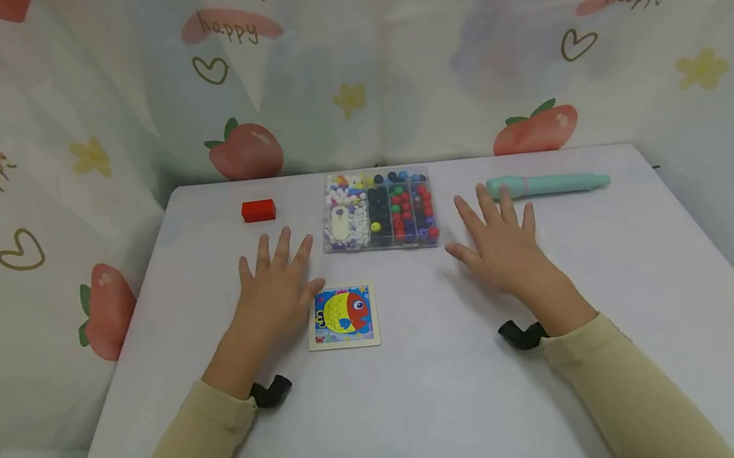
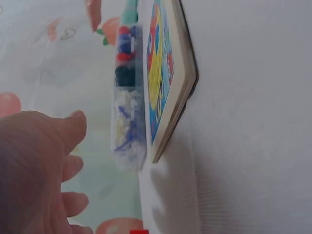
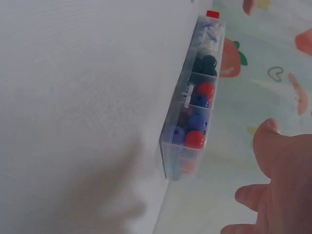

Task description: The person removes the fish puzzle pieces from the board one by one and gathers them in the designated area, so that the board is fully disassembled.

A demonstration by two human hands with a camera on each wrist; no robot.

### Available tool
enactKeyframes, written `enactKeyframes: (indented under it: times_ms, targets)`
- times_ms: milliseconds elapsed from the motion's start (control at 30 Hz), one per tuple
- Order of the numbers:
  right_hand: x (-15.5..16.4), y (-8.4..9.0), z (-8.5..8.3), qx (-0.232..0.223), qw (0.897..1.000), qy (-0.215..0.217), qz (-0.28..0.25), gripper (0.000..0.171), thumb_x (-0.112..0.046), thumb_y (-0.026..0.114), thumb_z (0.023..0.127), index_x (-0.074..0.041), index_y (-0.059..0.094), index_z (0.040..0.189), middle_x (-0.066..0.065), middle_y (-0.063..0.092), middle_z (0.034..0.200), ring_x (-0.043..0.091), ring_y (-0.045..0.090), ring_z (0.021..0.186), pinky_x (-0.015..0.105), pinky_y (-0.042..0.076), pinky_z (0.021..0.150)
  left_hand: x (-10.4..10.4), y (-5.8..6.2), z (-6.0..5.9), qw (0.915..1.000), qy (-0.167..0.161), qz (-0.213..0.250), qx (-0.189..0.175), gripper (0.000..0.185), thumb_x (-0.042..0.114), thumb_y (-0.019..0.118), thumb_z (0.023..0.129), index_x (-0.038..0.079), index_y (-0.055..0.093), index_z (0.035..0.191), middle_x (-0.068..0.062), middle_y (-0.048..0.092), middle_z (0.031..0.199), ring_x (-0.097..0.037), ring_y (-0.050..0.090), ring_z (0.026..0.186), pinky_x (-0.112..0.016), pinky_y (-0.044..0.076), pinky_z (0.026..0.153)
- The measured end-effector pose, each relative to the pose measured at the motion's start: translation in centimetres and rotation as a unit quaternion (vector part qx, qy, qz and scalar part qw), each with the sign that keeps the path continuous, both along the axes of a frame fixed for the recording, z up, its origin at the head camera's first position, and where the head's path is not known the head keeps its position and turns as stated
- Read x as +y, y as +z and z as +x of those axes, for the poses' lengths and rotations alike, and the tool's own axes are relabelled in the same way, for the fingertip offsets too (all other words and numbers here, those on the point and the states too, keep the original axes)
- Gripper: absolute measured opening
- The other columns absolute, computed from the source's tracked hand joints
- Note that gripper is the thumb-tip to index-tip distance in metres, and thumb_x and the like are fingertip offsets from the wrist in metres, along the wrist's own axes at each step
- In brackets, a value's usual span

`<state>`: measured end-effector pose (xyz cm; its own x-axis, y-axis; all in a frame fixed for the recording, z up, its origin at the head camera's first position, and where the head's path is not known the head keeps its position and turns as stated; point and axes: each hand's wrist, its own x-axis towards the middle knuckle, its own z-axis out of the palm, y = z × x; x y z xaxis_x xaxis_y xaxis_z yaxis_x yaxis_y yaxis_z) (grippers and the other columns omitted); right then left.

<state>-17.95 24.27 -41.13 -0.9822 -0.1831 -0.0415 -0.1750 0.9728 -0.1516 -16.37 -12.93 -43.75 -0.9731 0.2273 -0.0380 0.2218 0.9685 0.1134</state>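
My left hand (image 1: 272, 292) hovers with spread fingers beside a small fish jigsaw puzzle (image 1: 344, 317) in a pale wooden frame; in the left wrist view the hand (image 2: 36, 170) is apart from the puzzle (image 2: 168, 78). Fingers spread as well, my right hand (image 1: 503, 246) is above the table, right of a clear compartment box (image 1: 378, 210) of coloured beads. Its fingertips overlap a mint-green pen-shaped tube (image 1: 549, 183) in the head view; contact cannot be told. The right wrist view has the bead box (image 3: 190, 107) apart from the hand (image 3: 287, 180). Neither hand holds anything.
A red block (image 1: 259, 211) lies near the back left of the white table (image 1: 432, 406). Behind and at the sides hangs a curtain (image 1: 386, 56) printed with strawberries and hearts. Each wrist carries a black fitting (image 1: 273, 391) below the hand.
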Motion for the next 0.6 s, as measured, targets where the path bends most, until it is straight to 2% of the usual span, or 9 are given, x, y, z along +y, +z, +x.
enactKeyframes:
  times_ms: [133, 267, 433, 600]
  targets:
    - [-1.0, 0.5, -0.2, 0.006, 0.999, 0.036, -0.037, 0.082, -0.061, 0.05, 0.101, -0.022, 0.017, 0.166, 0.018, 0.006, 0.174, 0.049, -0.004, 0.159, 0.079, 0.003, 0.119, 0.4, -0.1, 1.1, 0.9993, -0.032, -0.009, -0.017, 0.084, 0.057, 0.06, 0.096, 0.035, 0.016, 0.165, -0.008, 0.008, 0.175, -0.045, 0.003, 0.16, -0.077, 0.014, 0.12]
    - [-2.9, 0.3, -0.2, 0.02, 0.993, 0.074, -0.094, 0.078, -0.049, 0.065, 0.097, -0.022, 0.031, 0.162, 0.014, 0.022, 0.171, 0.043, 0.012, 0.159, 0.072, 0.017, 0.122, 0.8, 0.1, 2.6, 0.9969, -0.068, -0.017, -0.036, 0.081, 0.054, 0.062, 0.096, 0.036, 0.021, 0.164, -0.007, 0.012, 0.175, -0.043, 0.007, 0.161, -0.074, 0.015, 0.121]
    - [-6.5, 0.3, 0.3, 0.024, 0.977, 0.129, -0.169, 0.067, -0.039, 0.073, 0.094, -0.021, 0.048, 0.153, 0.006, 0.044, 0.158, 0.032, 0.035, 0.149, 0.058, 0.036, 0.12, 0.8, -0.1, 4.5, 0.993, -0.108, -0.027, -0.041, 0.077, 0.054, 0.064, 0.096, 0.036, 0.029, 0.162, -0.004, 0.019, 0.174, -0.04, 0.014, 0.16, -0.07, 0.019, 0.123]
    - [-10.0, 0.3, 0.7, 0.002, 0.959, 0.17, -0.225, 0.054, -0.029, 0.076, 0.093, -0.02, 0.059, 0.144, 0.004, 0.059, 0.139, 0.025, 0.052, 0.131, 0.047, 0.051, 0.108, 0.7, -0.3, 5.9, 0.9892, -0.135, -0.025, -0.051, 0.07, 0.053, 0.064, 0.096, 0.036, 0.037, 0.159, -0.001, 0.029, 0.171, -0.037, 0.021, 0.16, -0.066, 0.025, 0.124]
